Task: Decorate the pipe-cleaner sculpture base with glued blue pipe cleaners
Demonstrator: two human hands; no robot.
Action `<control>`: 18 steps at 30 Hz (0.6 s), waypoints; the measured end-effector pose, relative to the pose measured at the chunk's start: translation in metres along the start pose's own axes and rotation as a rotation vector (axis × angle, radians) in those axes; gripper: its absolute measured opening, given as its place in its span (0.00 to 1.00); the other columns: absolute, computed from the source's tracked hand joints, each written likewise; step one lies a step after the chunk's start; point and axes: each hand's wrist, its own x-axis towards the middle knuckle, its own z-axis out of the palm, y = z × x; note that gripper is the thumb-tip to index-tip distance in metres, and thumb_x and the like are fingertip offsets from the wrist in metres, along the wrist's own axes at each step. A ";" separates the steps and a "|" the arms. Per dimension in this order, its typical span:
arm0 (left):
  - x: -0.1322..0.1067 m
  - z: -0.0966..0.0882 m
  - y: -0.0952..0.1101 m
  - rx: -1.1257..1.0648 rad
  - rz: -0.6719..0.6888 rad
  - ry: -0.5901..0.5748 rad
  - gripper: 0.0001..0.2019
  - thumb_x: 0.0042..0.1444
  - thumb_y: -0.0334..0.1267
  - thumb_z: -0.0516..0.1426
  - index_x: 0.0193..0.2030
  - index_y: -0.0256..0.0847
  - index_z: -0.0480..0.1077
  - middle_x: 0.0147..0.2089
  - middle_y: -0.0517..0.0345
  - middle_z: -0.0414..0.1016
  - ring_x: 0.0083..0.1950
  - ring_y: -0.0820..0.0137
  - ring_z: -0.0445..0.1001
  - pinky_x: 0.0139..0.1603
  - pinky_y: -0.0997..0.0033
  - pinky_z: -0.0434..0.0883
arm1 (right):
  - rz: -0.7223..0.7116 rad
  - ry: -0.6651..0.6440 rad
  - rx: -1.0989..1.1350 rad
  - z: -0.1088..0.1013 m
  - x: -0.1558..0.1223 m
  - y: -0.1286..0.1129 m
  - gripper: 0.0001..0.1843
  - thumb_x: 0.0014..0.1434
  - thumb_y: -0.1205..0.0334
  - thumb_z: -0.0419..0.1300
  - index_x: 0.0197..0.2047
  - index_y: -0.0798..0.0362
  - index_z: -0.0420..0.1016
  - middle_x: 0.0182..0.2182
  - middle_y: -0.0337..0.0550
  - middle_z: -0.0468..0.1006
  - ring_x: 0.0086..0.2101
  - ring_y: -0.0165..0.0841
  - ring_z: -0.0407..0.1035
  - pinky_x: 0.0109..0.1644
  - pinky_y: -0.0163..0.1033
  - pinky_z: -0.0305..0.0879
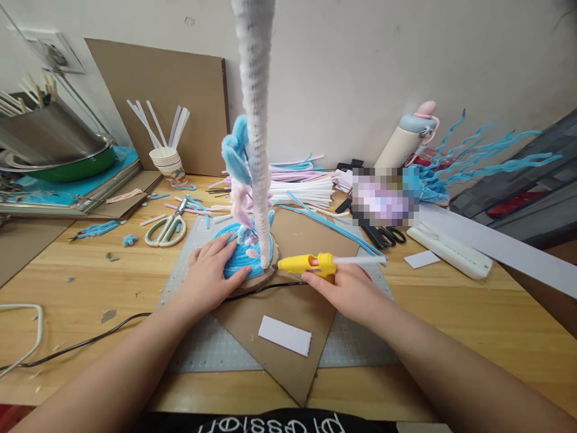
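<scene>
My right hand (349, 287) is closed round a yellow hot glue gun (309, 264) with a clear glue stick (360, 260) poking out of its back. The gun's nozzle points left, close to the rim of a round cardboard base (271, 272). Blue pipe cleaners (246, 260) cover much of that base. From it rises a tall white fuzzy post (258, 120), with blue loops (238, 150) and pink loops (243, 204) on its left side. Fingers spread, my left hand (210, 270) lies on the left part of the blue covering.
Under the base lie a cardboard sheet (279, 328) and a grey cutting mat (198, 346). Scissors (166, 228) and a paper cup (167, 162) stand left. Pipe cleaners (306, 191) are piled behind. A bottle (401, 144) leans right. The black cord (108, 325) crosses the table.
</scene>
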 end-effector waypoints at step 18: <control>-0.001 -0.022 -0.018 -0.310 -0.078 0.096 0.36 0.56 0.61 0.48 0.62 0.37 0.65 0.65 0.45 0.64 0.67 0.52 0.60 0.67 0.51 0.55 | 0.213 0.002 0.126 -0.056 0.030 0.024 0.21 0.61 0.45 0.53 0.37 0.56 0.74 0.20 0.41 0.73 0.22 0.33 0.69 0.27 0.35 0.61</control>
